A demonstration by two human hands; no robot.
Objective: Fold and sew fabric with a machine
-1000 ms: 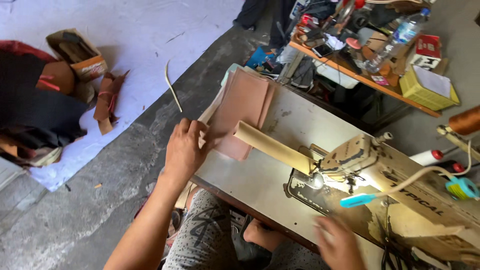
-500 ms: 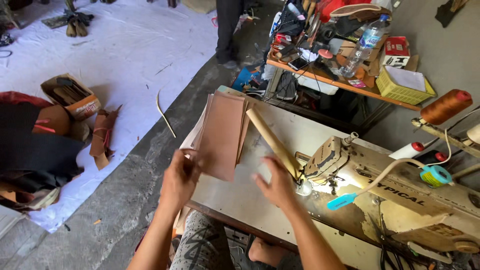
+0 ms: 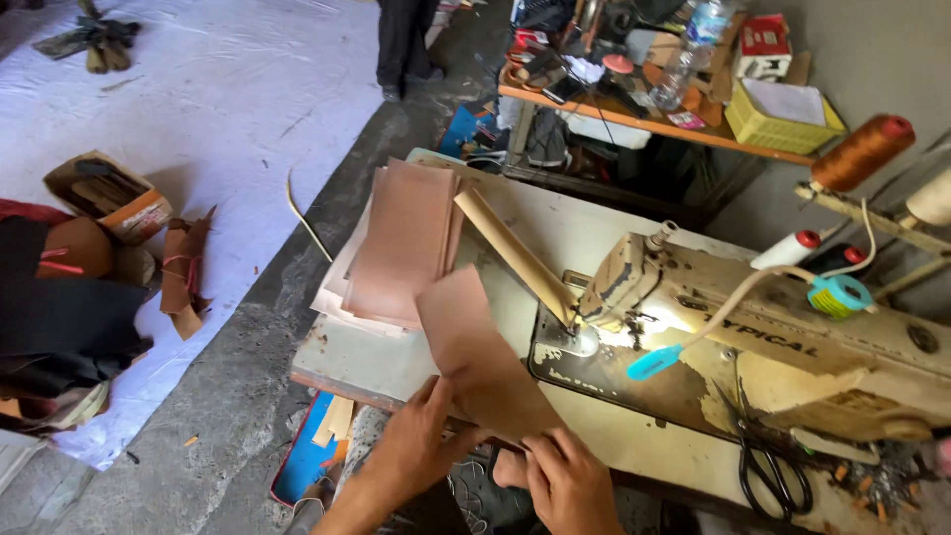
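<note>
- Standing on the worn table (image 3: pixel 396 362) is one cream sewing machine (image 3: pixel 792 342), the largest thing on it and the landmark for the rest.
- Left of the machine lies one stack of tan leather sheets (image 3: pixel 401 248), fanned a little; how many sheets it holds cannot be told from this view.
- Between that stack and the machine's needle end, one long tan strip (image 3: pixel 515 256) lies slanted, its lower end reaching the needle plate.
- In front of the machine and a little left, one single leather piece (image 3: pixel 475 357) is held tilted over the table's near edge, both hands on its lower end.
- One left hand (image 3: pixel 421 446) grasps the piece's lower left edge, thumb on top.
- One right hand (image 3: pixel 570 481) pinches its lower right corner, fingers curled.
- In front of the machine's right part lies one pair of black scissors (image 3: pixel 768 466), flat on the table.
- Above the machine's right end sits one spool of brown thread (image 3: pixel 860 154).
- Hanging in front of the machine's arm is one small blue brush-like tool (image 3: pixel 654 362), probably.
</note>
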